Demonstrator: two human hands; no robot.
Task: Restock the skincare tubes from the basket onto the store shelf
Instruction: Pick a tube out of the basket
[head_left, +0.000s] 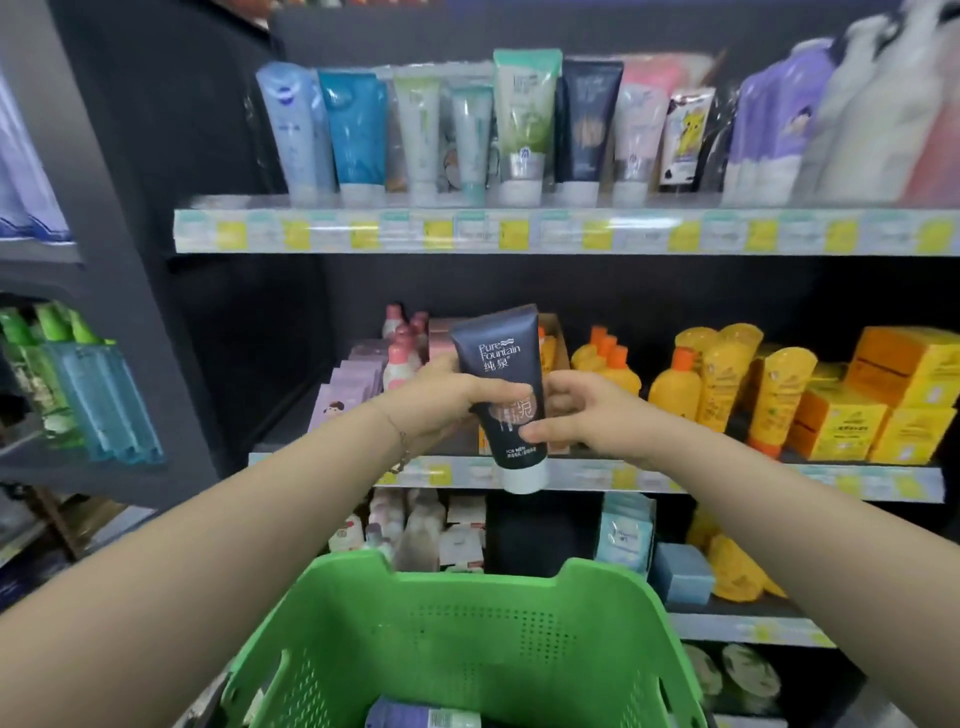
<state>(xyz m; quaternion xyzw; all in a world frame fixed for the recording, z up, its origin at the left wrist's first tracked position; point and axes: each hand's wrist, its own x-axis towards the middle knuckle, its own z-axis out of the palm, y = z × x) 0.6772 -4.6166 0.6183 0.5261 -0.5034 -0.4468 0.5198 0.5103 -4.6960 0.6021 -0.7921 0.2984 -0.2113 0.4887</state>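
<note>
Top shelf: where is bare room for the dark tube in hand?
Bare strip at the left end of the top shelf, between the side panel and the pale blue tube. Rightward it is packed, also around the navy tube like the dark tube.

tube: matt dark plastic | basket: green perforated plastic

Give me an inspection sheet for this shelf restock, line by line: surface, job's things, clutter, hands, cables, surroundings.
Surface: top shelf holds a row of tubes standing cap down, price labels along its edge.
Job's things: dark tube held upright, cap down, before the middle shelf; green basket below, another tube lying inside.
Clutter: nothing seen.
Grippers: left hand grips the dark tube; right hand pinches its side.
Cables: nothing seen.
Surroundings: yellow bottles and orange boxes on the middle shelf; green and blue bottles on the left unit.
</note>
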